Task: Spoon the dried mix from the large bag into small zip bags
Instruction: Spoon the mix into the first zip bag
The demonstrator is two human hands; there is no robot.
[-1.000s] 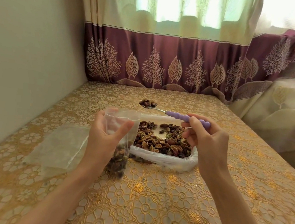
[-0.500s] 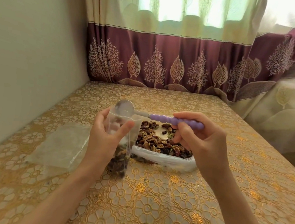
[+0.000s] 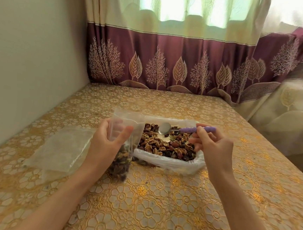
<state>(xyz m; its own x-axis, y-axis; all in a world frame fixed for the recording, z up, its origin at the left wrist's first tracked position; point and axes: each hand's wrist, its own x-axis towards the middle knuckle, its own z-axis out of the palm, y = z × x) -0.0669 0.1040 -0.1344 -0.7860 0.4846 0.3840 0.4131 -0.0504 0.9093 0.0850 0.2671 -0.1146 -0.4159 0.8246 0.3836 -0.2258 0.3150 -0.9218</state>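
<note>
Seemingly between scoops, a person sits at a table (image 3: 158,198) covered in a gold floral cloth. Their left hand (image 3: 106,142) grips a small zip bag (image 3: 123,143) upright, thumb and fingers curled round its clear upper part, its mouth open; dried mix fills its lower part. Their right hand (image 3: 212,147) pinches the purple handle of a spoon (image 3: 186,129), whose empty metal bowl hovers over the large bag (image 3: 169,153) — open, lying just beside the small one, full of nuts and dried fruit. The next move likely calls for dipping the spoon into the mix and carrying a level load to the small bag's mouth. A flat stack of clear plastic (image 3: 59,149) lies to the left — probably spare bags, though too blurred to tell. How full the small bag is stays partly hidden behind the hand.
</note>
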